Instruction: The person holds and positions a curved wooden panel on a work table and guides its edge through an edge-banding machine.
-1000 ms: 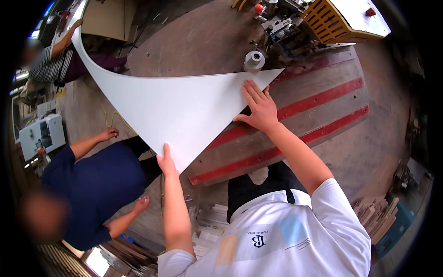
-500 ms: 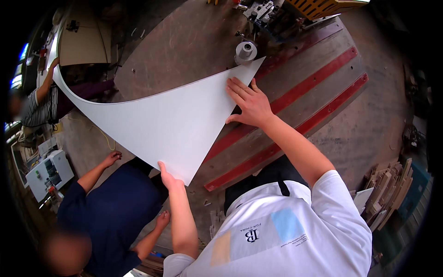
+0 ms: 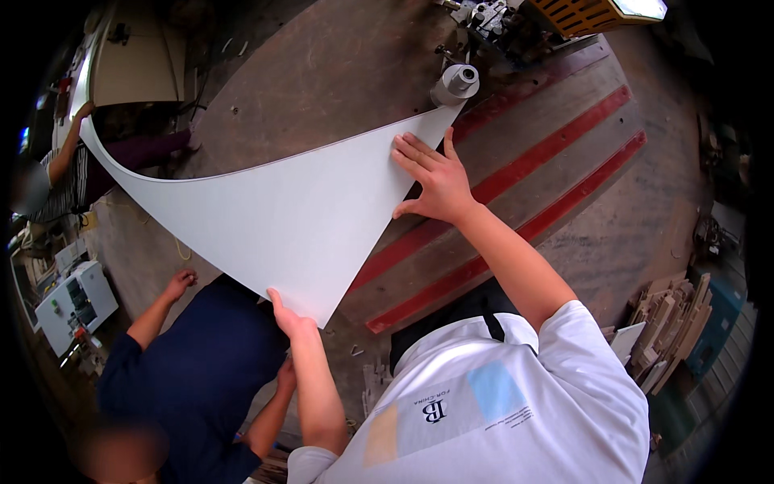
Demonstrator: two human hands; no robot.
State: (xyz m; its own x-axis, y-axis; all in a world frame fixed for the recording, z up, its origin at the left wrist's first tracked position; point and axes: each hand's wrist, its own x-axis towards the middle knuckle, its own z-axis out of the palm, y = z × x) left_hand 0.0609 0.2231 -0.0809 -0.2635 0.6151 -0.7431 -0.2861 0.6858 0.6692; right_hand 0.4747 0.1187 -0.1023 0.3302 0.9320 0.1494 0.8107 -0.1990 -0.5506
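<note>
A large white panel [image 3: 274, 214] spans the middle, its thin far edge curving away to the left. Around its near corner closes my left hand [image 3: 295, 323], thumb on the top face and fingers hidden underneath. My right hand [image 3: 442, 184] lies open on the panel's right part, fingers spread flat and thumb by the right edge. Close to the panel's far right tip stands a grey metal cylinder [image 3: 456, 85]; I cannot tell whether they touch. At the far left, another person's hand [image 3: 85, 109] is at the panel's other end.
Beneath the panel, a brown table [image 3: 322, 73] bears red strips [image 3: 556, 137] on its right side. A machine [image 3: 488, 20] with a yellow slotted housing [image 3: 576, 14] sits at the top. A co-worker in dark blue [image 3: 193, 363] stands at my left. Wood pieces [image 3: 669, 323] are stacked at right.
Relative to the cylinder, the panel's far right tip has shifted left. Both my hands keep their places on the panel. The co-worker's hand beside me has moved slightly left.
</note>
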